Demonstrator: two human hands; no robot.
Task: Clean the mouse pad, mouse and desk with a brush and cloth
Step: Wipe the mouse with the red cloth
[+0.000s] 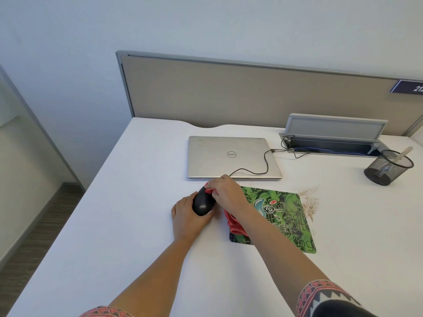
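1. Left grip (186,216): the fingers curl round a black mouse (202,203) from its left and near sides, grasping it. The mouse sits just left of the pad (283,216), over the bare white tabletop (114,213). Whether its base touches the tabletop cannot be told.

2. Right grip (229,193): the fingers are curled and pinch a bunched red cloth (233,223) against the far end of the mouse. The rest of the cloth trails beneath the right wrist and lies on the near-left part of the pad.

3. Pad: green with a printed pattern, flat on the tabletop, right of the mouse. The right forearm crosses above its left part.

4. Grains (310,202): pale brown, scattered on the tabletop just beside the far-right corner and right edge of the pad.

5. Laptop (231,156): silver, lid closed, just beyond the pad and both grips. A black cable (265,163) runs over the right part of the lid and on to a cable tray (332,147) at the far right. The tray lid stands open.

6. Mesh cup (386,168): black, at the far right, beside the right end of the tray. A pale handle (402,153) leans in it; its lower end is too unclear to identify.

7. Partition (229,92): beige, along the far edge of the tabletop. A blue label (409,86) sits at its right end, cut off by the frame.
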